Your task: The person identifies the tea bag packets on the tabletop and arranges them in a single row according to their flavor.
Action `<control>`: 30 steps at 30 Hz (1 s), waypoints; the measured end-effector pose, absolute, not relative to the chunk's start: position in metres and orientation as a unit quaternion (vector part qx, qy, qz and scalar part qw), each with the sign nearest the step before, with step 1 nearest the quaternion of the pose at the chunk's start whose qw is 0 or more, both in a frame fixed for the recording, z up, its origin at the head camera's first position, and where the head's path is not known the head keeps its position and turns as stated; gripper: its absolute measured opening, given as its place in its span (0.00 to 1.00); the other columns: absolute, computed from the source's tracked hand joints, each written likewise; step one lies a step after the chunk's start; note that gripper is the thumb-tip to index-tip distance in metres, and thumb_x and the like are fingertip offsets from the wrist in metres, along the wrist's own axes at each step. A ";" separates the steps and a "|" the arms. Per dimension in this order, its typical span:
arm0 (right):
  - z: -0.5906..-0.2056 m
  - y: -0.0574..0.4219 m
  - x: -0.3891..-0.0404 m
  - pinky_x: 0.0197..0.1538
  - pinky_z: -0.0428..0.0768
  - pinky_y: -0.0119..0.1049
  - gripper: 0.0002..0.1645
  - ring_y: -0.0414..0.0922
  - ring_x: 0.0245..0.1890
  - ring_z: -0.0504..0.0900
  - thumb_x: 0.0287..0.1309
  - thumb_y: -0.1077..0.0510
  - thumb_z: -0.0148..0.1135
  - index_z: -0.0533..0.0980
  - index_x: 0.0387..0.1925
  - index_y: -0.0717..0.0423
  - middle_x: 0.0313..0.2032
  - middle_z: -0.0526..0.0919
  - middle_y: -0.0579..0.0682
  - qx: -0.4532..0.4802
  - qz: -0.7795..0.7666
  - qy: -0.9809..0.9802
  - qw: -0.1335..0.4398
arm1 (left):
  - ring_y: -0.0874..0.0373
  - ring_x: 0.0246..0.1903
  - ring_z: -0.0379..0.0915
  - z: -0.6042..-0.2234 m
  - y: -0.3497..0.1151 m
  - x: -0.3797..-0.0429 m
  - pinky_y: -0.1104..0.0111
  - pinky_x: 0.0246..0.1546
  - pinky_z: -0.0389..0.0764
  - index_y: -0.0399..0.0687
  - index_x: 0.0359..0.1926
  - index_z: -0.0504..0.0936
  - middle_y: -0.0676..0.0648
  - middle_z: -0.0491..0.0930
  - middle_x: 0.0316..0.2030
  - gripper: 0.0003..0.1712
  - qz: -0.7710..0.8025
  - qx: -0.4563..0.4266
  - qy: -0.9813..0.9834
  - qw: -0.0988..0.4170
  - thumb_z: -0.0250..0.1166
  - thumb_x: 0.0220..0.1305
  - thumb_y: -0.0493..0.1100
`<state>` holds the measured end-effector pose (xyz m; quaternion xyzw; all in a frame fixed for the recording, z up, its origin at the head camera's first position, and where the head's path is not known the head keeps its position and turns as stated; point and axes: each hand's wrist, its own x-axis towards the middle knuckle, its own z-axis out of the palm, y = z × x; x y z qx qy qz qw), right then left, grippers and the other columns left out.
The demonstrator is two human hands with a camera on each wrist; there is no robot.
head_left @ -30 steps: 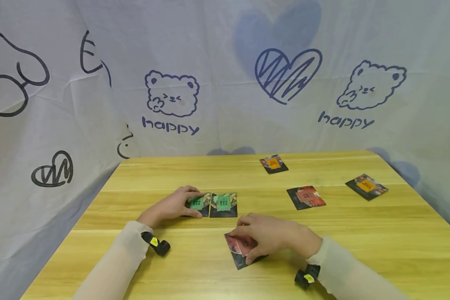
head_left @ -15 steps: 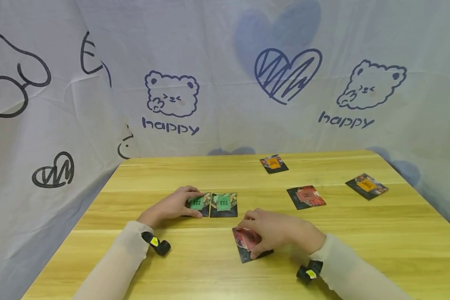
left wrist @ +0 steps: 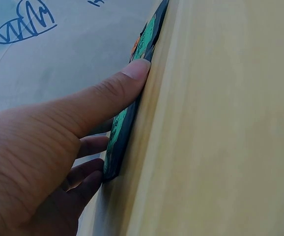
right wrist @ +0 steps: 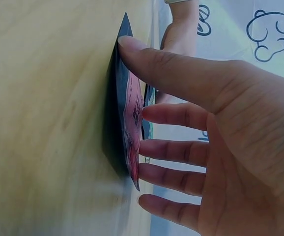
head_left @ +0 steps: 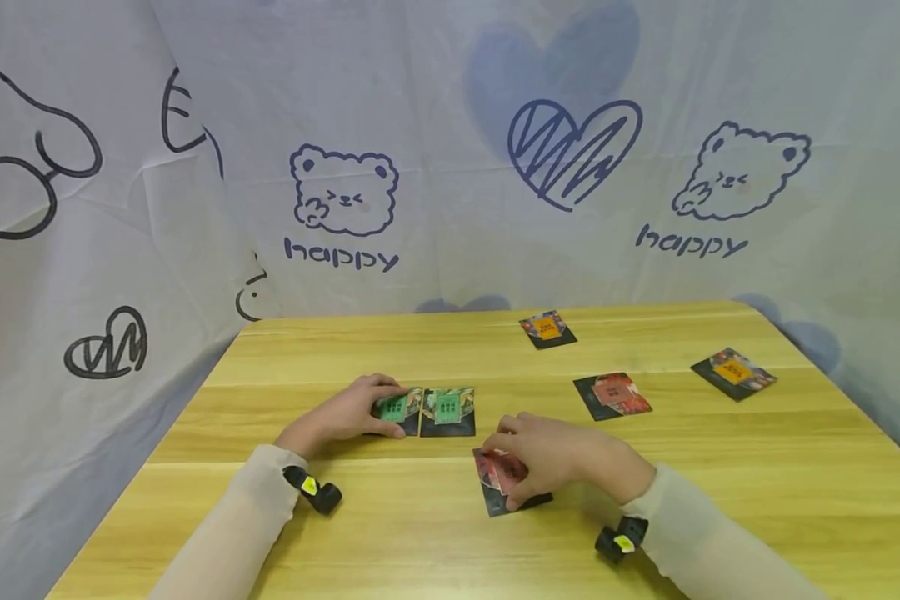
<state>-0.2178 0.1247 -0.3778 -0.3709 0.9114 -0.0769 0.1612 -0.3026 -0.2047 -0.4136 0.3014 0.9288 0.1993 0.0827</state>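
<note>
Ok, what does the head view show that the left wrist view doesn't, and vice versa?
Head only: the right hand holding the near red packet, plus the far red packet, back orange packet and right orange packet.
Left wrist only: fingers tucked under the left hand, by the end of the left green packet.
Both: the left hand on that packet, the right green packet, tabletop and drawn-on cloth.

Right hand (head_left: 551, 458) pinching; left hand (head_left: 356, 408) farther forward, thumb (left wrist: 110, 93) extended.
</note>
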 end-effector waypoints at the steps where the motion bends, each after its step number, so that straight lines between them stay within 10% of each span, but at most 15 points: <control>1: -0.378 0.125 -0.218 0.50 0.74 0.41 0.43 0.40 0.47 0.69 0.49 0.34 0.71 0.71 0.65 0.41 0.51 0.71 0.41 -0.369 -0.075 0.913 0.160 | 0.43 0.64 0.60 -0.414 -0.205 -0.302 0.49 0.61 0.66 0.50 0.70 0.70 0.42 0.65 0.65 0.45 0.200 0.302 0.929 0.082 0.71 0.55 0.63; 30: -0.382 0.131 -0.227 0.45 0.73 0.40 0.43 0.40 0.41 0.69 0.49 0.34 0.71 0.72 0.65 0.44 0.49 0.72 0.42 -0.350 -0.067 0.925 0.135 | 0.42 0.64 0.60 -0.414 -0.204 -0.302 0.48 0.60 0.67 0.48 0.70 0.70 0.40 0.65 0.65 0.45 0.204 0.303 0.927 0.083 0.70 0.56 0.63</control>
